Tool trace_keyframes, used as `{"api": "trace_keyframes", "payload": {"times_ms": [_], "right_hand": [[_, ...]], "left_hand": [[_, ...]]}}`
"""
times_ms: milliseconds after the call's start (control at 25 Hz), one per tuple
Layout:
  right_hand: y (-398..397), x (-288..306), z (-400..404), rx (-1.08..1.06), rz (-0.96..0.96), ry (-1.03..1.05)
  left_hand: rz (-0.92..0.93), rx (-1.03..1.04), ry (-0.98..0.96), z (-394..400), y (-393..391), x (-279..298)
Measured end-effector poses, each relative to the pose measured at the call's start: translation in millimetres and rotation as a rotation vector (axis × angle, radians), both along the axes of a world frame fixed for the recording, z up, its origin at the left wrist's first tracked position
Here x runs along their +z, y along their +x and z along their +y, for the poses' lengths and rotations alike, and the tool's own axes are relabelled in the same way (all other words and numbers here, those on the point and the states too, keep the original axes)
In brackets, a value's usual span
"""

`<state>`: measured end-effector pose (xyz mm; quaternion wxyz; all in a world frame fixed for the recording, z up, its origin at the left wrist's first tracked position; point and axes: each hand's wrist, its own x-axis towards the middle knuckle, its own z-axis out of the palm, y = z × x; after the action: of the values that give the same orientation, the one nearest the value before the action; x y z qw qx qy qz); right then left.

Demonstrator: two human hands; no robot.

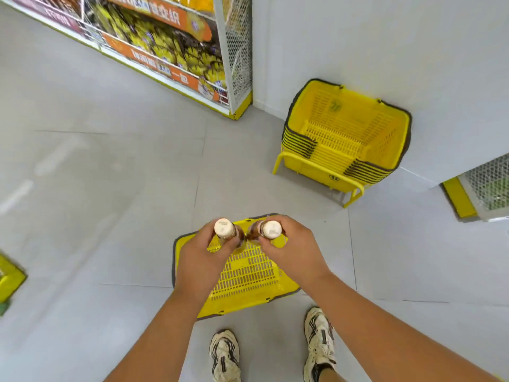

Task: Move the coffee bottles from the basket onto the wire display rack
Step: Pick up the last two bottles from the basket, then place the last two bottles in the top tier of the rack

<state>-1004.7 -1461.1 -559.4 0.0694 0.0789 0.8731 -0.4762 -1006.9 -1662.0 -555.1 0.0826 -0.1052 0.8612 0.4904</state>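
A yellow plastic basket [248, 274] lies on the grey floor right in front of my feet; what shows of its slatted inside holds nothing. My left hand [199, 260] grips a brown coffee bottle with a cream cap [223, 228], held upright above the basket. My right hand [289, 249] grips a second brown coffee bottle with a cream cap [271, 229] beside the first; the two bottles almost touch. A wire display rack [237, 51] with white mesh sides stands at the far left, filled with yellow packets.
A stack of yellow shopping baskets [344, 133] on a yellow stand sits against the white wall to the right. Another mesh rack corner [487, 186] is at the right edge. A yellow shelf base [9, 277] shows at the left edge. My shoes [224, 354] stand behind the basket.
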Motion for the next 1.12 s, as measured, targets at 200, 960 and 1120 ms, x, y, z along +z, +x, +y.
{"api": "trace_keyframes", "payload": {"times_ms": [200, 960, 1120], "right_hand": [[-20.3, 174.0, -10.5, -0.038, 0.186, -0.007], [-40.5, 526.0, -133.7, 0.613, 0.513, -0.179], [-18.7, 562.3, -194.1, 0.773, 0.500, -0.245]], "left_hand": [[0.152, 0.030, 0.029, -11.3, -16.9, 165.2], [0.476, 0.607, 0.041, -127.5, 91.3, 515.5], [0.499, 0.695, -0.021, -167.3, 139.8, 549.5]]}}
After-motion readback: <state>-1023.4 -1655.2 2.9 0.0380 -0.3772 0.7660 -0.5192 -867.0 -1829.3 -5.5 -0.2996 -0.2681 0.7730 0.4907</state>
